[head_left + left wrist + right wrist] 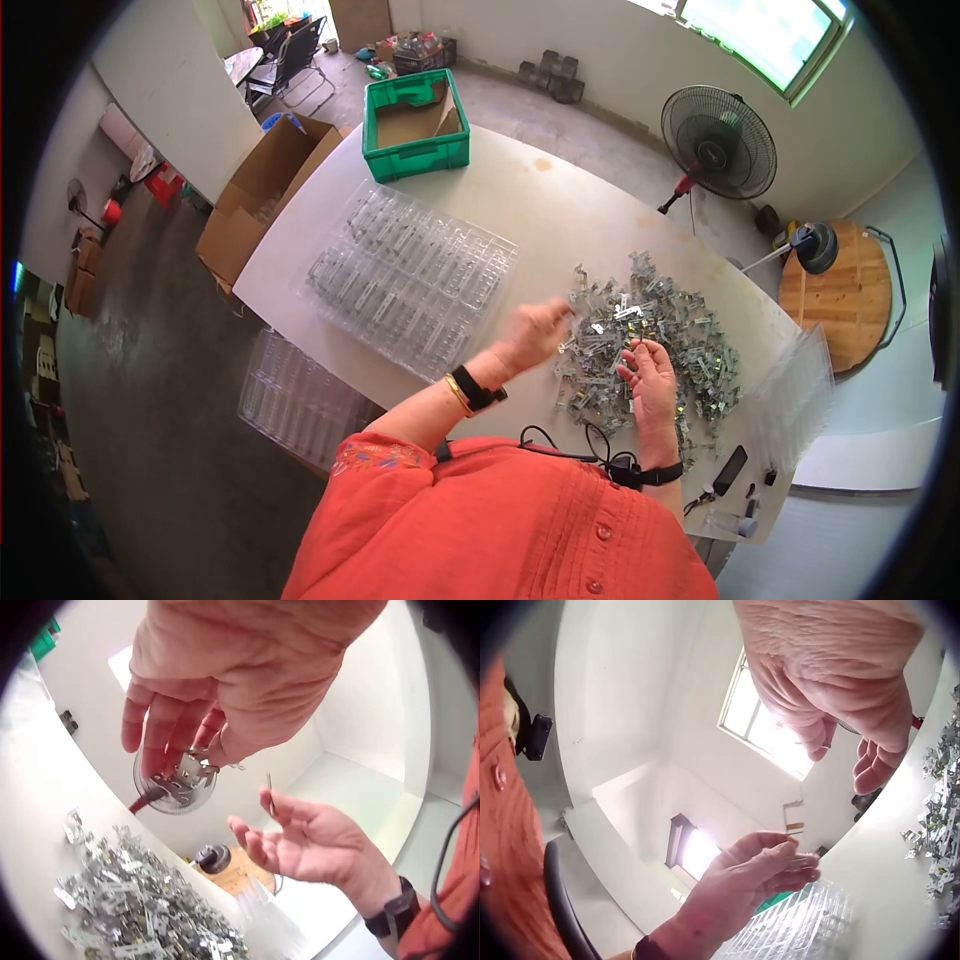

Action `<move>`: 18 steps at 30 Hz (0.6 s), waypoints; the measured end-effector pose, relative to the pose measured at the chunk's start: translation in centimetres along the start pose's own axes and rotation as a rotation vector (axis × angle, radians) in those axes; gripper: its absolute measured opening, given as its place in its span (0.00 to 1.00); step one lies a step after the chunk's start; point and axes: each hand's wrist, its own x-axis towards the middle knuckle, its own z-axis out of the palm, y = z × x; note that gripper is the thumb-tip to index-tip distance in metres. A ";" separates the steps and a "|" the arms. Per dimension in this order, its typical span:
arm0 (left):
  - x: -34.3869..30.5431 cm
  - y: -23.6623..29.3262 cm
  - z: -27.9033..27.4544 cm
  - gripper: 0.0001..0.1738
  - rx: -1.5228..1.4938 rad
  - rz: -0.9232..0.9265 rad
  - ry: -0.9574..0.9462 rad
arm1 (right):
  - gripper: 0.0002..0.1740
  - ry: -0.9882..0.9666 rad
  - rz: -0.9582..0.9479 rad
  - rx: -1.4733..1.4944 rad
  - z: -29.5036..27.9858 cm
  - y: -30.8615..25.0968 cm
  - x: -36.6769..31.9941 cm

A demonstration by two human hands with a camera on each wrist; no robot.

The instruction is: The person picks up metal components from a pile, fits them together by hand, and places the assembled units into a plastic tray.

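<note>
Over the left edge of a pile of small metal brackets (665, 350), my left hand (530, 335) looks blurred in the head view. Its thumb and fingers pinch small stamped metal brackets (192, 771), seen in the left wrist view. At the near side of the pile is my right hand (652, 388), palm turned up. A thin metal piece (271, 793), seen nearly edge-on, is pinched between its thumb and forefinger. Left of my left hand lies a stack of clear plastic trays (410, 275) with metal parts showing in their compartments.
A green crate (415, 125) stands at the table's far end, beside an open cardboard box (265, 190). More clear trays (795, 395) stand at the right edge, near a phone (731, 470) and a small bottle (733, 523). A fan (718, 145) stands beyond the table.
</note>
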 end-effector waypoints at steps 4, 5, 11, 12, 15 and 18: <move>2.8 -2.6 -6.6 0.08 0.257 -0.219 0.201 | 0.07 -0.016 0.044 -0.025 -1.0 0.9 -0.2; 3.1 -3.9 -8.4 0.08 0.341 -0.190 0.273 | 0.07 -0.023 0.077 -0.031 -1.1 1.0 -0.3; 3.1 -9.7 -15.8 0.08 0.703 -0.344 0.424 | 0.07 -0.063 0.157 -0.054 -1.1 1.7 -0.6; 3.0 -10.6 -16.3 0.08 0.702 -0.341 0.420 | 0.07 -0.090 0.168 -0.065 -1.1 1.8 -0.7; 2.5 -13.0 -17.1 0.09 0.777 -0.419 0.371 | 0.08 -0.095 0.198 -0.064 -1.1 2.5 -0.7; 2.3 -14.9 -17.1 0.10 0.985 -0.382 0.300 | 0.08 -0.091 0.218 -0.096 -0.5 2.5 -0.8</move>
